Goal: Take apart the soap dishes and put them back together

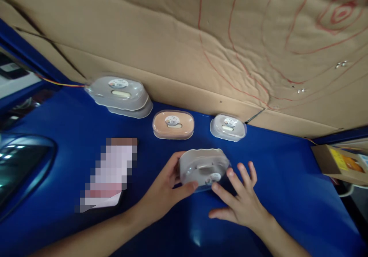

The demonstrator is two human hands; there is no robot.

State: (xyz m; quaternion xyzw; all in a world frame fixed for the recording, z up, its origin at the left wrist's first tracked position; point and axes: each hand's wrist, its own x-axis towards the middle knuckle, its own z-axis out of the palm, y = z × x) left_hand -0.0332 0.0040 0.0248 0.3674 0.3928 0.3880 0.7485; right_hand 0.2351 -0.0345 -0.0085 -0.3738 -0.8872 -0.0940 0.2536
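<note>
A grey oval plastic box with a clear lid (pixel 205 165) is tilted up at the middle front of the blue table. Fingers and thumb of my left hand (pixel 169 186) wrap round its left side. My right hand (pixel 240 195) is spread beside the box's right edge, fingers apart; whether a fingertip touches the lid I cannot tell. Behind stands an orange lidded box (pixel 173 125) with a round label. To its right sits a small grey lidded box (pixel 228 127). Stacked at the back left are larger grey lidded boxes (pixel 120 94).
A phone with a blurred-out screen (pixel 106 176) lies left of my left hand on the blue table (pixel 281 172). A dark glossy object (pixel 24 172) is at the far left. Cardboard (pixel 143 31) with red lines rises behind. An open carton (pixel 339 163) stands at the right edge.
</note>
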